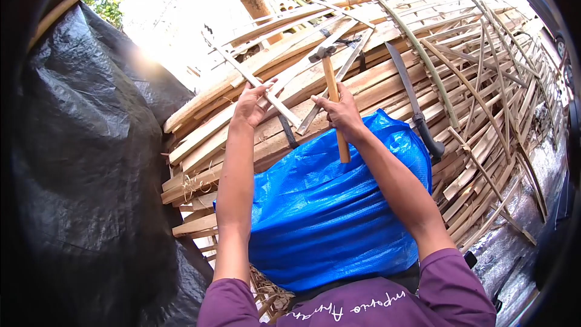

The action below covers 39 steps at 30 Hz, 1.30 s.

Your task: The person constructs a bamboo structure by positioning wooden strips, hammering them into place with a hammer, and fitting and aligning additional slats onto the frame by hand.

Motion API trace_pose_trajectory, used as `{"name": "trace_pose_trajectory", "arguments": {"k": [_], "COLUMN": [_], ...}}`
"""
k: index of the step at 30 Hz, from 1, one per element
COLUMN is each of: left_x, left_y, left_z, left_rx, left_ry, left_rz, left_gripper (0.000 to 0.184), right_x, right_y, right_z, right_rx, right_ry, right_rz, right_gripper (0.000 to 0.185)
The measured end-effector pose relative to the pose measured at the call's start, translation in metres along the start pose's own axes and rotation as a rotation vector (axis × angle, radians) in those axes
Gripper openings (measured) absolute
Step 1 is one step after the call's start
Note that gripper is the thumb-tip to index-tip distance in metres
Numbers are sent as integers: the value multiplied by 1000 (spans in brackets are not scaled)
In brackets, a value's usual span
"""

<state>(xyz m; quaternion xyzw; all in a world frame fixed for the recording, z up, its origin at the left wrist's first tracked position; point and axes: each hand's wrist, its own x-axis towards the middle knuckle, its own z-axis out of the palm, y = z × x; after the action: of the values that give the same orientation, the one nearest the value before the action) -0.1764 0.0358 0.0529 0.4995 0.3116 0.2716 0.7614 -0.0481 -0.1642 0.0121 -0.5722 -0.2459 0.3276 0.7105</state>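
Here, the right grip [345, 110] clasps a hammer [330, 77]; the left grip [250, 105] pinches a wooden strip [282, 108].

The held hammer [330, 79] points head-forward near a pale strip [283, 109].

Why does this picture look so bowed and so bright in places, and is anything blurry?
Head view: the upper-left background is washed out to white; the frame's corners are dark and the scene bows, as with a wide lens; glare streaks the blue tarp and black sheeting; left hand, right hand and hammer look fairly sharp.
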Motion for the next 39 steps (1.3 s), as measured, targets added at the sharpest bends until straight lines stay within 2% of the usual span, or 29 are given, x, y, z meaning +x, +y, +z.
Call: {"name": "trace_pose_trajectory", "arguments": {"k": [4,7,11,15,20,23,26,28,29,32,33,35,37,39], "left_x": [-15,-31,-72,-110,-140,-157,-176,-186,-185,-168,-163,-154,-141,-121], "left_y": [35,58,92,131,178,195,203,207,206,201,194,174,143,114], "left_z": [4,3,19,36,41,42,51,57,56,46,46,49,54,48], "left_rx": [-58,-79,31,176,341,444,578,785,782,1139,1132,1567,1742,1892], "left_ry": [-82,-161,-110,-25,28,28,79,143,140,209,211,243,323,241], "left_rz": [51,137,184,275,316,350,381,449,446,592,587,752,725,681], "left_gripper": [28,48,65,41,34,26,25,24,24,26,26,31,36,36], "right_x": [1,0,0,-1,-5,-6,-8,-7,-6,-4,-5,-7,-3,-4], "right_y": [-5,-9,-10,-14,-19,-18,-19,-19,-19,-23,-26,-30,-33,-39], "right_z": [-3,-5,-9,-10,-9,-10,-10,-11,-11,-11,-12,-16,-23,-30], "right_rx": [116,222,241,229,252,248,248,271,267,319,311,405,399,489], "right_ry": [17,20,49,77,57,59,57,53,55,103,102,172,212,327], "right_rz": [-10,-4,-13,-54,-55,-62,-65,-60,-58,-71,-67,-71,-100,-158], "right_gripper": [33,29,30,28,26,25,28,27,27,25,25,23,22,22]}}
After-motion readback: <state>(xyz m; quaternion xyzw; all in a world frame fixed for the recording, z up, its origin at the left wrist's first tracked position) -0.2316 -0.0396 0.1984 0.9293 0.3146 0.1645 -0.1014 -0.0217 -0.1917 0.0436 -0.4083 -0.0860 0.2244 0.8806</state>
